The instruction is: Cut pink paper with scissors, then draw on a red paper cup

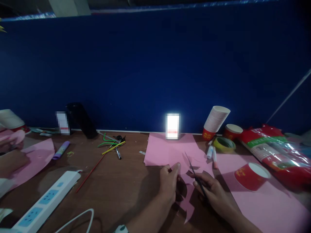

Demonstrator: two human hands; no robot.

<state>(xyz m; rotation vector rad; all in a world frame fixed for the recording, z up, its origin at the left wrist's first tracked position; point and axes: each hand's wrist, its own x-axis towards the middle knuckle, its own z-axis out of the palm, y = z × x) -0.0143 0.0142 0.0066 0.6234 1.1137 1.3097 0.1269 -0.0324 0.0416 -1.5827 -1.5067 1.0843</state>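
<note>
My left hand (169,181) pinches a cut piece of pink paper (182,165) between thumb and fingers, in front of the paper stack. In my right hand (213,191) is a pair of dark-handled scissors (190,163), blades pointing up and away, close to the paper's right side. Below and between the hands, pink paper scraps (189,202) with curved cut edges lie on the table. Part of the held paper is hidden by my left thumb and fingers. A stack of pink paper sheets (157,150) rests just beyond both hands.
At the right are stacked paper cups (217,118), a tape roll (224,144), markers (214,158), a red cup (250,178) on pink paper and a plastic-wrapped cup pack (272,149). A power strip (54,197) lies left. Another person's hand (16,161) touches pink paper at far left.
</note>
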